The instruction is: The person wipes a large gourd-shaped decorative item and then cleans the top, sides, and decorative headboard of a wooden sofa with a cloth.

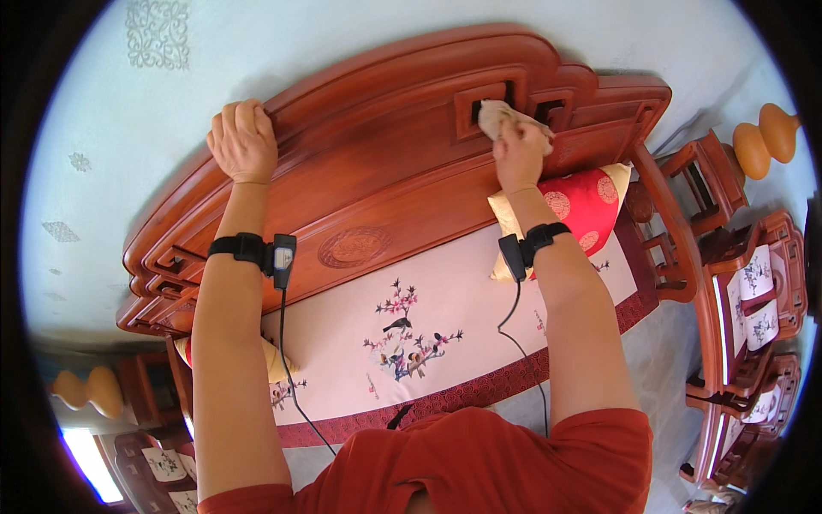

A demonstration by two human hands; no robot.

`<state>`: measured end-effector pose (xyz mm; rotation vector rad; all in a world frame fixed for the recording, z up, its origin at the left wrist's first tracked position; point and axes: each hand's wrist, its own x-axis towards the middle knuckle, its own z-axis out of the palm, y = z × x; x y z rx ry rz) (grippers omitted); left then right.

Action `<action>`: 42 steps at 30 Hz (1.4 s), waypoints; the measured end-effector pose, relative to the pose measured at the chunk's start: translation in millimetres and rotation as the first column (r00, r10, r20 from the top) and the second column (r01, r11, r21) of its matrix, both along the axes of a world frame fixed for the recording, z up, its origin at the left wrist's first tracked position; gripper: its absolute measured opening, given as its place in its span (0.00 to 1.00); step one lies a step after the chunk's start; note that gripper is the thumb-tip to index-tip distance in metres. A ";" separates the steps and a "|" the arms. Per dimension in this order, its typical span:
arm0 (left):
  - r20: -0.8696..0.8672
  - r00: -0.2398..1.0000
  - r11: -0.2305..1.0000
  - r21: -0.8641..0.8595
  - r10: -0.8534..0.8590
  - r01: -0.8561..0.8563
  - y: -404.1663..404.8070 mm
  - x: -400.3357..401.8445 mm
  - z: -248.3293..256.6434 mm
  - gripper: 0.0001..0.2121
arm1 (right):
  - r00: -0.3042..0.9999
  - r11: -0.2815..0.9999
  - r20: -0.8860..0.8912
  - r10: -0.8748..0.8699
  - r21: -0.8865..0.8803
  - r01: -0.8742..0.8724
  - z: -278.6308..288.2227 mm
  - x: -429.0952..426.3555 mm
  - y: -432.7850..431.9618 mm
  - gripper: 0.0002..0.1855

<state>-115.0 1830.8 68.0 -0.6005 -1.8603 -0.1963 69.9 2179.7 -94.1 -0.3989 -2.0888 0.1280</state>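
Observation:
My left hand (244, 142) grips the top rail of a carved reddish wooden settee backrest (385, 141), fingers curled over its edge. In my right hand (521, 157) is a crumpled beige cloth (498, 119), pressed near a square fretwork opening on the backrest's right part. Part of that opening is hidden behind the cloth. Just below my right hand, a red cushion (581, 209) with gold medallions and gold corners leans against the backrest. The long pale seat pad (340, 347), printed with blossom branches and birds, spreads below both arms.
A carved oval medallion (354, 247) decorates the lower backrest. Another gold-cornered cushion (279, 366) is partly behind my left arm. Wooden side tables hold gourd-shaped ornaments (751, 151). Carved chairs (764, 289) line the right side. Black cables (295, 385) hang from both wrist devices.

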 end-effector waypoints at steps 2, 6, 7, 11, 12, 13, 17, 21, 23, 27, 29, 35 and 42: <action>0.000 1.000 1.000 0.005 -0.008 0.008 1.3 -0.2 -0.2 0.04 | 0.995 0.988 -0.073 -0.065 -0.143 0.054 -9.1 3.5 19.1 0.14; 0.007 1.000 1.000 -0.006 0.011 -0.011 -4.3 1.1 2.3 0.04 | 0.952 0.947 0.306 0.023 -0.312 0.077 29.9 -6.4 7.5 0.17; 0.008 1.000 1.000 -0.006 0.008 -0.008 -3.7 1.4 2.1 0.05 | 0.888 0.908 0.456 0.058 -0.395 0.143 41.1 -14.7 3.3 0.18; 0.003 1.000 0.999 -0.034 0.000 0.000 7.4 6.5 2.9 0.06 | 0.744 0.913 0.643 0.183 -0.392 0.115 52.3 -39.2 -5.7 0.25; -0.005 1.000 1.000 -0.029 0.000 0.000 2.9 5.2 3.3 0.06 | 0.761 0.862 0.614 0.209 -0.483 0.152 58.1 -41.2 -21.9 0.25; -0.011 1.000 1.000 -0.016 -0.012 0.011 4.1 3.9 2.5 0.06 | 0.762 0.864 0.614 0.205 -0.479 0.153 51.9 -33.8 -23.2 0.25; -0.007 1.000 1.000 -0.021 -0.010 0.010 0.2 2.4 0.7 0.06 | 0.876 0.787 0.423 0.232 -0.611 0.087 30.7 -2.5 -22.7 0.24; -0.019 1.000 0.999 -0.047 0.021 -0.022 -4.6 3.0 6.9 0.07 | 0.882 0.831 0.347 0.319 -0.551 -0.084 9.9 25.4 13.2 0.23; -0.044 0.998 0.998 -0.051 0.042 -0.044 -8.7 2.0 3.6 0.07 | 0.984 0.884 0.085 0.155 -0.458 -0.099 21.1 25.4 23.5 0.23; -0.061 0.998 0.999 -0.040 0.027 -0.030 2.9 0.6 2.0 0.06 | 0.994 0.894 0.053 0.091 -0.444 -0.058 -14.8 4.3 24.4 0.32; -0.052 0.999 0.999 -0.043 0.011 -0.013 12.0 -1.3 0.9 0.07 | 0.997 0.939 0.074 -0.017 -0.342 0.041 -76.9 1.7 -1.0 0.35; -0.082 0.996 0.998 -0.057 0.027 -0.032 -2.0 -2.7 0.0 0.07 | 0.982 0.577 0.058 0.181 -0.814 -0.058 -107.5 31.1 18.7 0.26; -0.095 0.995 0.998 -0.052 0.036 -0.041 -0.4 -5.2 0.9 0.07 | 0.848 0.636 0.419 0.326 -0.761 0.131 -37.0 6.5 128.5 0.24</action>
